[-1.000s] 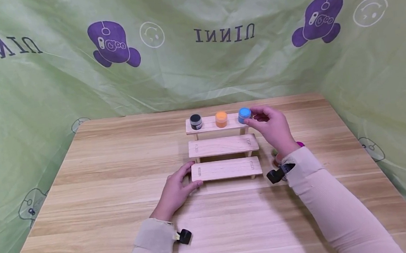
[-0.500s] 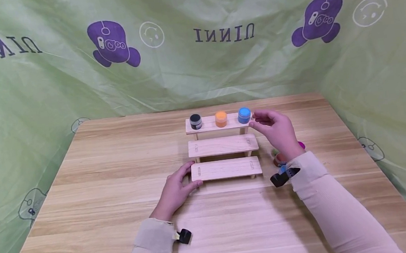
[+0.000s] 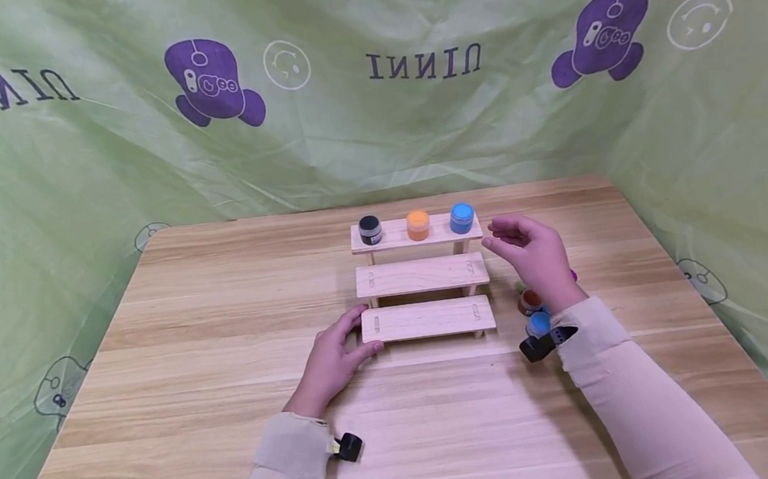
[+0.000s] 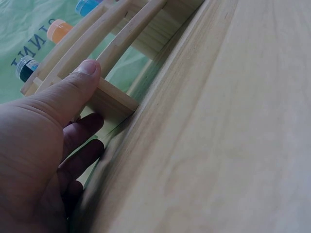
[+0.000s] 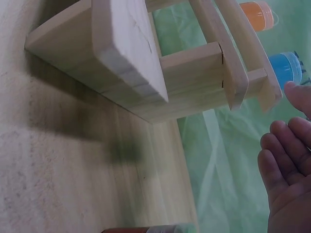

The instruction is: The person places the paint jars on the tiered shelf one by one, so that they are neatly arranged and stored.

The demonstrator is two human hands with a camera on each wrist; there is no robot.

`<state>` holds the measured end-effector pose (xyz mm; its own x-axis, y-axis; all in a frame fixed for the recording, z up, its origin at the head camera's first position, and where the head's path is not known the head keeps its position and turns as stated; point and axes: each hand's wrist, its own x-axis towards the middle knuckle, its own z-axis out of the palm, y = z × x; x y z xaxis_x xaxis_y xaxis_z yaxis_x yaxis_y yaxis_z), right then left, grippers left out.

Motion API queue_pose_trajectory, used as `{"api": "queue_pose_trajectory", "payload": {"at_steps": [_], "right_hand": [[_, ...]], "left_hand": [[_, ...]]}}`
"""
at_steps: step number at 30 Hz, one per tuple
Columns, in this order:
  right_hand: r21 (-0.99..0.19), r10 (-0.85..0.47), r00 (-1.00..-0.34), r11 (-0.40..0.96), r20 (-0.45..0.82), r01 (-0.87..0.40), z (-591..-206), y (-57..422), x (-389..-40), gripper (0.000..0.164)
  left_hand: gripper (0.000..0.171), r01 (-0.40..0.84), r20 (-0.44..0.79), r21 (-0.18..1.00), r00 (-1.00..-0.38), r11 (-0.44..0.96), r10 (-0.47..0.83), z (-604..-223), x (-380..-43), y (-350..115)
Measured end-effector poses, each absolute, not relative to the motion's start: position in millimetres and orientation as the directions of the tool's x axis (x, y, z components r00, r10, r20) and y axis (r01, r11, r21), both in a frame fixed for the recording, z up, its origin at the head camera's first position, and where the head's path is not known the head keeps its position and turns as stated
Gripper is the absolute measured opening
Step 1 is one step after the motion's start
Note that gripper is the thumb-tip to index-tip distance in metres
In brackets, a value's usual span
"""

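From where I stand, the nearest thing at work is the left hand [image 3: 330, 362], at the left end of the wooden stand [image 3: 423, 274]. Its thumb lies on the front edge of the lowest step [image 3: 435, 320] and its fingers curl round the end, so it has hold of the stand there. The steps run left to right across the person's front and rise away from them.

Off the stand's right end, on the table [image 3: 192, 353], sits a close group of small jars: a lower blue jar [image 3: 538, 324] in front, a reddish-brown jar [image 3: 529, 301] just behind it, then bits of green and magenta, too hidden to tell more. The group lies back toward the person from the right hand [image 3: 534, 259], below its wrist. That hand is clearly the nearer one; the whole stand is between the group and the left. The right wrist and its black camera [image 3: 538, 346] overhang part of the group.

The right hand hangs just beyond the top step [image 3: 394, 234], fingers loosely bent, nothing in its grasp. A small gap parts it from the upper blue jar [image 3: 462, 219], last in an upright row after the black jar [image 3: 371, 231] and the orange jar [image 3: 418, 226]
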<state>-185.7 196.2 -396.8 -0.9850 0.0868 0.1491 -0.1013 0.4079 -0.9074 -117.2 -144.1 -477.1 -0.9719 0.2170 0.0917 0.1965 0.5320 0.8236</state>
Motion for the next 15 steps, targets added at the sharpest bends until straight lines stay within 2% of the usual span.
{"api": "queue_pose_trajectory", "payload": {"at_steps": [15], "right_hand": [[-0.868, 0.108, -0.984, 0.491, 0.144, -0.073, -406, 217, -176, 0.051]], "left_hand": [[0.065, 0.197, 0.096, 0.823, -0.973, 0.533, 0.212, -478, -117, -144]]}}
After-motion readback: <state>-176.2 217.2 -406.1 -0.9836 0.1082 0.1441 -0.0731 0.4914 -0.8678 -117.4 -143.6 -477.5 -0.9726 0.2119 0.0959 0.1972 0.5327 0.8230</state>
